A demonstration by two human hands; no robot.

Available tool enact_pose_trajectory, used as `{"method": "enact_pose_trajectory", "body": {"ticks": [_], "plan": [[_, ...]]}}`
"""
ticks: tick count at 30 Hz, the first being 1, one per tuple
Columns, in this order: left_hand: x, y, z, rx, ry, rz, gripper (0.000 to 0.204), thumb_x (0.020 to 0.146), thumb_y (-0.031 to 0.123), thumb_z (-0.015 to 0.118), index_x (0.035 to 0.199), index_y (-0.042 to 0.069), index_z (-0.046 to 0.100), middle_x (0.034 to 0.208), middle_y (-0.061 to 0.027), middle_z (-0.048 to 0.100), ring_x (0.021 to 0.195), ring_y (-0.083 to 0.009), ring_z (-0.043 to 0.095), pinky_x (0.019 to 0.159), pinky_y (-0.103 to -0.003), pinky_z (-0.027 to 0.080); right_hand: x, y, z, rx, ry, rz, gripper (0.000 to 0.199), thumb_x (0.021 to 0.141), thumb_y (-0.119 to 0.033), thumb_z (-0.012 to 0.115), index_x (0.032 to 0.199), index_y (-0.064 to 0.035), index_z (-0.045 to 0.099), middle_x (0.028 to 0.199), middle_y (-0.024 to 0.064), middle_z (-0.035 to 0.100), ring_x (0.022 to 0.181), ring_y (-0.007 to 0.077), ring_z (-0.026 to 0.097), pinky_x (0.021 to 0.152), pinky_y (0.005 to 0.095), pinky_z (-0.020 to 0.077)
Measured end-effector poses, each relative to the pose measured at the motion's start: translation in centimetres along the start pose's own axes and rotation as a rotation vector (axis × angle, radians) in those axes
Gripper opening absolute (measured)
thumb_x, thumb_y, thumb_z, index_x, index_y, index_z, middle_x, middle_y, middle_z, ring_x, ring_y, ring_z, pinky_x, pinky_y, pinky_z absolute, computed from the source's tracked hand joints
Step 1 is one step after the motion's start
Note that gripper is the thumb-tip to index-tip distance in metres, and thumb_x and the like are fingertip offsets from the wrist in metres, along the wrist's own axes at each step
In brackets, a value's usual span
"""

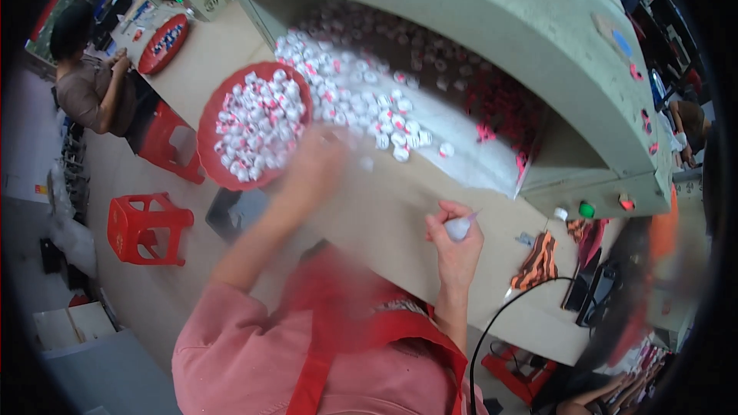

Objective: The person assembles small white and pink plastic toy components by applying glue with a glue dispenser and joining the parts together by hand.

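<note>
Head view: the right hand (455, 242) holds a small white squeeze bottle (459, 227) with a thin pink tip, fingers closed round it, above the bare wooden bench (384, 215). The left hand (319, 157) is motion-blurred beside the red tray (211, 161) of small white-and-pink caps (257, 127); whether its fingers are apart or together cannot be told. Judging by the full tray and the loose pile of caps (361, 100) spread at the mouth of the green machine housing (477, 8), most of the work appears to remain.
</note>
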State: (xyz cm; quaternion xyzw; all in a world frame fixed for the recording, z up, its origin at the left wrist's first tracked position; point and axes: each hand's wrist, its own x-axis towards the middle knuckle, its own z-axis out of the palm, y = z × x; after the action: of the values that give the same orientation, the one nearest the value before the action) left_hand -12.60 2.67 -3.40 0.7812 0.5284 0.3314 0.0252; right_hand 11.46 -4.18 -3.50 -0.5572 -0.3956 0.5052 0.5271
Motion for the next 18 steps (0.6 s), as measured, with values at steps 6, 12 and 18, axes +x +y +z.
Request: {"method": "enact_pose_trajectory", "body": {"ticks": [6,12,18], "plan": [[-0.8,3.7,2.7,-0.107,-0.184,-0.203,0.021,0.074,0.002,0.059,0.094,0.006,0.062,0.095,-0.0128,0.057,0.085,-0.0261,0.058,0.074,-0.032,0.048,-1.2,1.7,-1.4,-0.15,-0.039,-0.171,0.035,0.077,0.005,0.057,0.108,-0.0018,0.041,0.082,0.0048,0.049,0.068,0.0127,0.054,0.062,0.0248,0.0491],[0.1,6.4,1.3,-1.628,-0.234,-0.881,0.028,0.082,0.002,0.055,0.11,0.002,0.056,0.102,-0.0076,0.06,0.085,-0.0175,0.06,0.075,-0.029,0.049,-2.2,-2.4,0.1,0.2,0.044,-0.061,0.034,0.077,0.006,0.056,0.107,-0.0009,0.04,0.087,0.0114,0.055,0.07,0.0163,0.057,0.064,0.0268,0.0504],[1.2,9.0,-0.6,-1.762,-0.387,-0.753,0.036,0.083,0.003,0.055,0.118,0.001,0.05,0.104,-0.0119,0.06,0.089,-0.0176,0.061,0.076,-0.028,0.05,-2.5,-5.1,-1.7,0.181,0.269,-0.252,0.033,0.073,-0.013,0.064,0.098,0.0015,0.047,0.071,0.0079,0.054,0.053,0.0126,0.051,0.052,0.0205,0.0418]]}}
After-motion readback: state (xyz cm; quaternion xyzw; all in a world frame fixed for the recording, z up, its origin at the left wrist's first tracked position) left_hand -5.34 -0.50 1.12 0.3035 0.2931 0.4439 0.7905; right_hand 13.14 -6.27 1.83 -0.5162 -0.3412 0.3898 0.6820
